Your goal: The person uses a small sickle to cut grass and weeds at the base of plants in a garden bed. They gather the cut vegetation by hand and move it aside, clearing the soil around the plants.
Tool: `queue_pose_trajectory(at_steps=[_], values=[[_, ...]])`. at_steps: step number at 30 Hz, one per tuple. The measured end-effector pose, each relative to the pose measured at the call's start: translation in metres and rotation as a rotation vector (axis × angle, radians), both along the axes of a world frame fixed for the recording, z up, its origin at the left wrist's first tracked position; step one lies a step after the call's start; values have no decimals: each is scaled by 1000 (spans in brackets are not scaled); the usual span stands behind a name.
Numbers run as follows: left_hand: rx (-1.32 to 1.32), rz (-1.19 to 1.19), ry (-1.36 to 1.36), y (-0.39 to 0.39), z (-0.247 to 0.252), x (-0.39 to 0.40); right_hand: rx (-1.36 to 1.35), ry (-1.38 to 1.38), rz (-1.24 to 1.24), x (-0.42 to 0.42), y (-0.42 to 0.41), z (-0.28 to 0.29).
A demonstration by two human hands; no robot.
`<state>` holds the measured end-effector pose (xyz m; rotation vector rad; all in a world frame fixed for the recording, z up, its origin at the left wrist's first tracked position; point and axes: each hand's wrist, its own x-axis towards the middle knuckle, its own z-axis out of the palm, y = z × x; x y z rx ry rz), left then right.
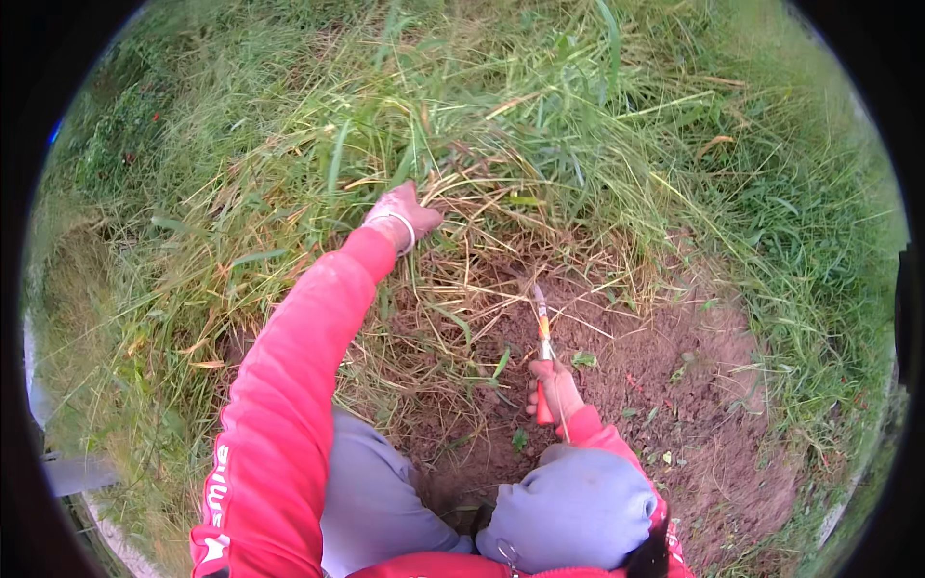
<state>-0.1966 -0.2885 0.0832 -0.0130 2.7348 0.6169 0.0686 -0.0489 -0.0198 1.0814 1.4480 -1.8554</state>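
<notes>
My left hand (405,211), with a pale bangle at the wrist, reaches forward into the long grass (415,148). It grips a bunch of green and straw-coloured stems, and the fingers are partly hidden among them. Lower and to the right, my right hand (556,390) is closed around the red handle of a bladed hand tool (543,329). Its narrow metal blade points away from me, with the tip at the dry stems on the soil. Part of the blade may be hidden there, so its full shape is unclear.
Reddish-brown soil (694,404) with scattered leaves lies to the right. Loose dry grass (433,347) covers the ground before my bent knees (578,506). Dense green grass (802,217) stands at the right, and a leafy plant with red spots (115,141) at the far left.
</notes>
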Motion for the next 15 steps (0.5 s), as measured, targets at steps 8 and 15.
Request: queue_pose_trajectory(at_steps=[8,15], values=[[509,139,153,-41,18,22,352,162,-507,108,58,36],[680,419,156,-88,-17,-8,568,163,-293,212,70,59]])
